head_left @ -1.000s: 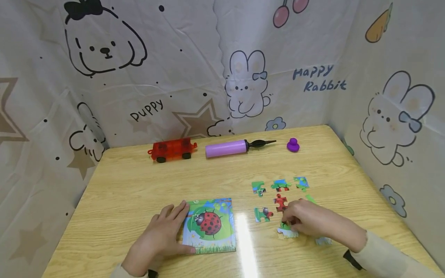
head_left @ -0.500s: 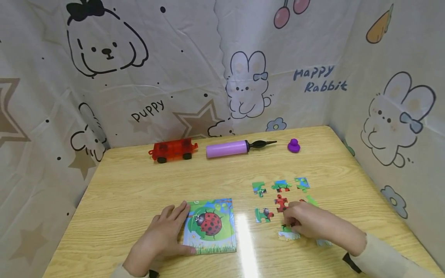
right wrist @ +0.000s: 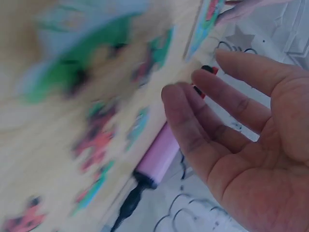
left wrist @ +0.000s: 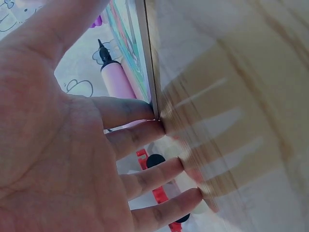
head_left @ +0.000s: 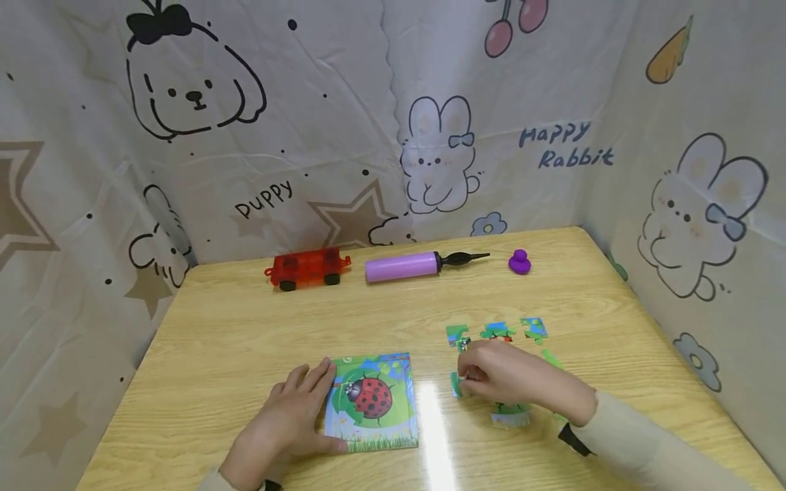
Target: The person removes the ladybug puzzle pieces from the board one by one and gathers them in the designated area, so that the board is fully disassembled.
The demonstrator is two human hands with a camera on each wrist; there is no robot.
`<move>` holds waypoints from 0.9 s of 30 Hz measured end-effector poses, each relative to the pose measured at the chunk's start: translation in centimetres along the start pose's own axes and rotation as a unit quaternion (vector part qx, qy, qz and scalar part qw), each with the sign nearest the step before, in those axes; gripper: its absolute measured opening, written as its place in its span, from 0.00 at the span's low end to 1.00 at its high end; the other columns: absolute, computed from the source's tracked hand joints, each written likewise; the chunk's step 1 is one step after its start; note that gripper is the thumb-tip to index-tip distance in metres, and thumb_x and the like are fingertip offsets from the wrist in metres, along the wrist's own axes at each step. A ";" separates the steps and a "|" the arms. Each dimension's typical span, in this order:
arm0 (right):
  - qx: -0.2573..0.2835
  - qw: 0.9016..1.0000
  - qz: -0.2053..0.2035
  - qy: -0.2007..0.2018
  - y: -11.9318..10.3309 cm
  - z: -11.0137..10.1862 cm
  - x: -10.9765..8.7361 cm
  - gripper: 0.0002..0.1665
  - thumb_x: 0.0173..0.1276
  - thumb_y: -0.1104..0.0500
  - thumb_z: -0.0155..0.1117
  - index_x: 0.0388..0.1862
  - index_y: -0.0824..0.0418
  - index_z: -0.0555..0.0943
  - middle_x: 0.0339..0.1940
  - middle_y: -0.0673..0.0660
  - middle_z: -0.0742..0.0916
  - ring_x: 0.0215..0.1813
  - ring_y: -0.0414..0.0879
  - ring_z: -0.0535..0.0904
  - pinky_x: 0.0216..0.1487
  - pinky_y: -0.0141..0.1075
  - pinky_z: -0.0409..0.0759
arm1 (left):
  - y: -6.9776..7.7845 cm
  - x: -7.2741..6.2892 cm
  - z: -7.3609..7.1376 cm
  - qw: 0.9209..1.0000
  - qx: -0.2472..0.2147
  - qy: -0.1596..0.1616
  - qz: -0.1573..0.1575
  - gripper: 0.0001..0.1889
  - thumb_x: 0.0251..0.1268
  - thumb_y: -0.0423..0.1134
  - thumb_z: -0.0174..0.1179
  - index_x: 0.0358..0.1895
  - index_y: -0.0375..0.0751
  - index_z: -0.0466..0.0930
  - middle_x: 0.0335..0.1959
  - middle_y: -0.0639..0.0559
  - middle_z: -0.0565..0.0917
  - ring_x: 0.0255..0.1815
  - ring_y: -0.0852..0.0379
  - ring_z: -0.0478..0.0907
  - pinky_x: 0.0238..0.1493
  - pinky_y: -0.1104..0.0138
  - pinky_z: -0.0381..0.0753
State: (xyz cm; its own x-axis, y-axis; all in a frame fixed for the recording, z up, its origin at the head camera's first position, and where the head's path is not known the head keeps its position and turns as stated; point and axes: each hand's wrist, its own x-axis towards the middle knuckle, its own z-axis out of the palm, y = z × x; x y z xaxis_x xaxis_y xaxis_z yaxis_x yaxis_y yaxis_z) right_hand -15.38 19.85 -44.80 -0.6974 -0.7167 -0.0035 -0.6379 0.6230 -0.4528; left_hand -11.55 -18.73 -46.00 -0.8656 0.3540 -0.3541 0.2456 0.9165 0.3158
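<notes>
My left hand (head_left: pixel 287 412) rests on the table at the left edge of a square ladybug picture board (head_left: pixel 371 402). Its fingers are straight in the left wrist view, fingertips against the board's side and the tabletop. To the right, my right hand (head_left: pixel 510 372) hovers over the scattered puzzle pieces, fingers bent loosely, with nothing visible between them in the right wrist view. The middle-left puzzle piece (head_left: pixel 456 384) lies partly under its fingertips. Behind it lie an upper-left piece (head_left: pixel 457 334), an upper-middle piece (head_left: pixel 495 331) and an upper-right piece (head_left: pixel 534 327). Other pieces are partly covered by the hand.
Along the back edge of the table (head_left: pixel 245 341) stand a red toy car base (head_left: pixel 307 269), a lilac hand pump (head_left: pixel 402 266) with a black nozzle, and a purple knob-shaped thing (head_left: pixel 519 262). A printed cloth (head_left: pixel 344 88) hangs behind and at both sides.
My right hand has moved left, from beside the lower-middle piece to above the middle-left piece. My left hand and the board stay in place. The head view has tilted slightly.
</notes>
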 end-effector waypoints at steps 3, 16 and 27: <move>0.000 1.000 -0.012 -0.005 -0.8 -0.1 1.7 0.06 0.73 0.57 0.71 0.45 0.58 0.88 0.36 0.49 0.87 0.34 0.38 0.77 0.37 0.29 0.78 | 0.0 -0.1 0.2 1.000 -0.004 -0.004 -0.002 0.69 0.44 0.74 0.76 0.86 0.43 0.52 0.88 0.46 0.53 0.85 0.30 0.51 0.76 0.31 0.60; 0.014 0.998 0.040 -0.052 -4.9 2.1 7.2 0.43 0.73 0.43 0.70 0.78 0.64 0.70 0.75 0.65 0.78 0.77 0.59 0.72 0.75 0.53 0.76 | 0.4 0.2 0.3 1.000 0.001 -0.011 -0.017 0.69 0.45 0.76 0.74 0.86 0.43 0.51 0.88 0.45 0.52 0.86 0.30 0.49 0.77 0.32 0.58; -0.048 0.990 0.049 -0.123 -7.5 4.9 8.9 0.50 0.71 0.29 0.65 0.78 0.62 0.71 0.86 0.64 0.64 0.85 0.60 0.60 0.79 0.52 0.73 | 0.1 0.2 0.4 1.000 0.013 -0.002 -0.005 0.70 0.45 0.78 0.72 0.86 0.41 0.50 0.88 0.43 0.52 0.85 0.29 0.50 0.75 0.30 0.60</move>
State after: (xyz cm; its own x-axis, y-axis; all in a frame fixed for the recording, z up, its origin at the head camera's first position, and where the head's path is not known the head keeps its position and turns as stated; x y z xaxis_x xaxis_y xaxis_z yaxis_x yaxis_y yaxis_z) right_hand -15.14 7.26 -45.80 -0.6639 -0.6989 -0.2661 -0.6077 0.7116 -0.3526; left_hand -11.52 -18.47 -46.42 -0.8664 0.3457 -0.3603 0.2483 0.9243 0.2898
